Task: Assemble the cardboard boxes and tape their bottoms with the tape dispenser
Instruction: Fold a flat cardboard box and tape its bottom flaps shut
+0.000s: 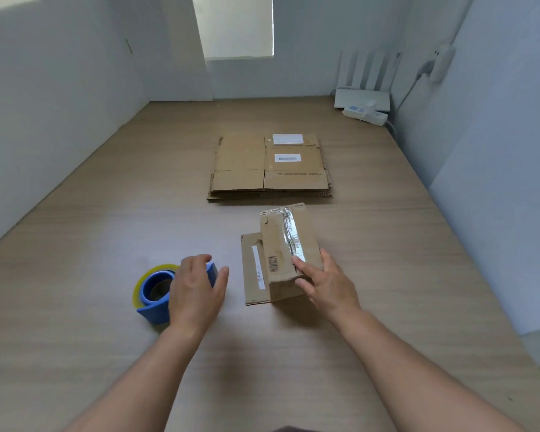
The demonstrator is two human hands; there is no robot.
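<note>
We look down on a wooden desk (91, 307) that stretches away to the white walls. Toward its far middle lies a stack of flat boxes (240, 163), labels up, its edges square to us.

Nearer, right of centre, sits the assembled box (278, 244). Its long axis runs away from us, the far end leaning slightly left. The taped bottom faces up, and the shiny tape strip (289, 235) follows that same axis. One loose flap (251, 269) lies flat on the desk along its left side.

The tape dispenser (155, 291) rests on the desk left of the box, clearly apart from it. Its yellowish roll sits at the left end with the core opening turned toward us.

Our right grip (325, 282) holds the box at its near right corner, fingers curled round it, one lying on top beside the tape's near end. The forearm reaches in from the lower right.

Our left grip (197, 291) is curled over the dispenser's right end, palm down and thumb out to the right. The roll shows just left of the knuckles.
</note>
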